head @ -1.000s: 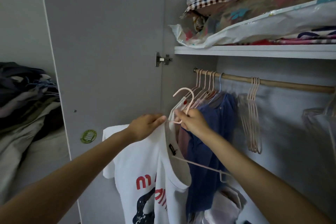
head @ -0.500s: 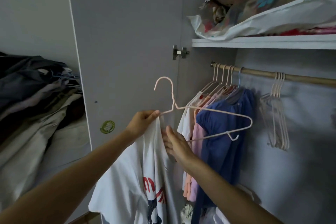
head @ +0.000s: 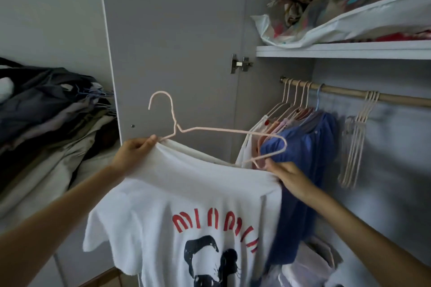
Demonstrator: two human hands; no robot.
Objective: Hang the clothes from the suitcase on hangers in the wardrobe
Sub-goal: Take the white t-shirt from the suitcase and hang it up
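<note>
Wardrobe [head: 279, 18] ahead, hands now stretch T-shirt [head: 186, 189] wide under hanger [head: 210, 130].

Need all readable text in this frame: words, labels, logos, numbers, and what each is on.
"MI N MI": red block letters across the chest of the white T-shirt, only partly legible; the right end is folded away and blurred, so the full word cannot be read.
Below them on the same shirt: a dark blue graphic, no lettering visible.
Pink hanger, wardrobe door, bedding bag on the shelf: no readable text.
</note>
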